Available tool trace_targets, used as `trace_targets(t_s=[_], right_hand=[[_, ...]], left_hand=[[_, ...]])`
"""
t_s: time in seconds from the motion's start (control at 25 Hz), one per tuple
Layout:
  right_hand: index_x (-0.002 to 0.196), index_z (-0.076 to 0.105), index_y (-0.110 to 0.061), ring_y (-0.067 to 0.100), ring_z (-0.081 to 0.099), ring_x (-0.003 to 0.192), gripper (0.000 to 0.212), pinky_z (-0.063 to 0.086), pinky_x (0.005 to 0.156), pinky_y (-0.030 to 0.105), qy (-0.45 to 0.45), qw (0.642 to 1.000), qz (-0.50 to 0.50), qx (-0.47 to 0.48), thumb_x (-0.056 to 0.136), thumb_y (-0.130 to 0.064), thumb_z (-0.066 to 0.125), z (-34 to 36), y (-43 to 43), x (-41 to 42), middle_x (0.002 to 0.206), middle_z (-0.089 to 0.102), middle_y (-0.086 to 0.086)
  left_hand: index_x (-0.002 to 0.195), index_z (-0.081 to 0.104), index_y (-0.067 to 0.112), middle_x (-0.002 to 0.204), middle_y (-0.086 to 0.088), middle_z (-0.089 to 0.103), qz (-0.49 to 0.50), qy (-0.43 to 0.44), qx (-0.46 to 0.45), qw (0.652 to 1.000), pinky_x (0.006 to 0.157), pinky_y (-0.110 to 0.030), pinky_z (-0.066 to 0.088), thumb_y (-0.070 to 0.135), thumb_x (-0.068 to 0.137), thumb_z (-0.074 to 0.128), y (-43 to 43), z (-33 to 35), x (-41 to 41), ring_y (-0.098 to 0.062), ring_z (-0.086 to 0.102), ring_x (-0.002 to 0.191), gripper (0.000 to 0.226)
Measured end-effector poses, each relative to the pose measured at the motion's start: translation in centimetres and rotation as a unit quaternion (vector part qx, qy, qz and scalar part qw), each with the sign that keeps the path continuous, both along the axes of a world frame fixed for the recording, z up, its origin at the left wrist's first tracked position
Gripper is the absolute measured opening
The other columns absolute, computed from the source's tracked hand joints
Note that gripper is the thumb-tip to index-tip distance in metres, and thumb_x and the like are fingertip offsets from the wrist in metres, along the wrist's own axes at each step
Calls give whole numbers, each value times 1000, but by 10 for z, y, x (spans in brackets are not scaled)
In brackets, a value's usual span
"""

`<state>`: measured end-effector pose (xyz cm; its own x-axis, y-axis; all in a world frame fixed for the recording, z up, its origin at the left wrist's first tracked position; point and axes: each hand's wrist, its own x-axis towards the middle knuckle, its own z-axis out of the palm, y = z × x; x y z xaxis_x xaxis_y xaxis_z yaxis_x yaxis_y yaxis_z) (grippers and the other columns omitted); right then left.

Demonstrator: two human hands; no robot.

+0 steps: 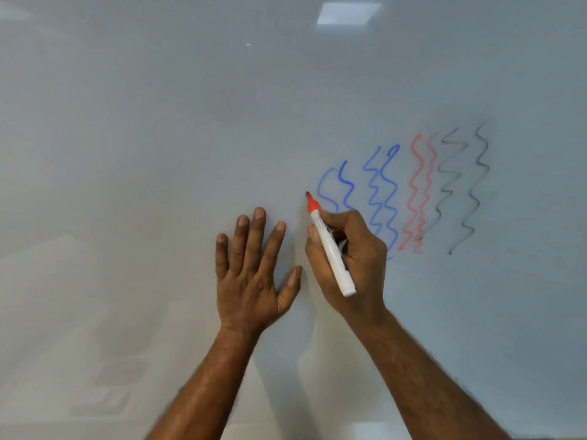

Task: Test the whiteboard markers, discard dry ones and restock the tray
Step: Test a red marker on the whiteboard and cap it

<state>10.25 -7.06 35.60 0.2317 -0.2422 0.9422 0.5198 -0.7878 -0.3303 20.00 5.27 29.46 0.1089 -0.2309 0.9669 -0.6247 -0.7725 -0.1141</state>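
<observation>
The right hand grips an uncapped white marker, its orange-collared tip at the whiteboard just left of the blue squiggles. Red squiggles and black squiggles lie further right. The left hand presses flat on the board, fingers spread wide.

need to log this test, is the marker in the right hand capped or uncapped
Uncapped: the marker in the right hand shows a bare dark tip above its orange collar.
</observation>
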Motion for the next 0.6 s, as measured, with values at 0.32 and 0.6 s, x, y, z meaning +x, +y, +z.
trace_targets(t_s=[0.32,0.6], right_hand=[[100,62,-21,13,56,54,14,50,51,31,18,998,-52,-19,89,-28,65,-62,-7,-17,67,62,-2],[105,69,-16,12,62,65,20,52,57,32,105,987,-35,-112,87,-9,67,-106,-10,-42,79,65,-1]], left_hand=[[153,29,18,164,-5,9,-10,11,-7,1000,121,-50,11,52,92,51,2,-7,-3,-27,12,151,73],[152,31,16,164,-7,13,-22,43,-4,999,121,-51,12,49,89,56,10,-39,-6,-29,16,150,75]])
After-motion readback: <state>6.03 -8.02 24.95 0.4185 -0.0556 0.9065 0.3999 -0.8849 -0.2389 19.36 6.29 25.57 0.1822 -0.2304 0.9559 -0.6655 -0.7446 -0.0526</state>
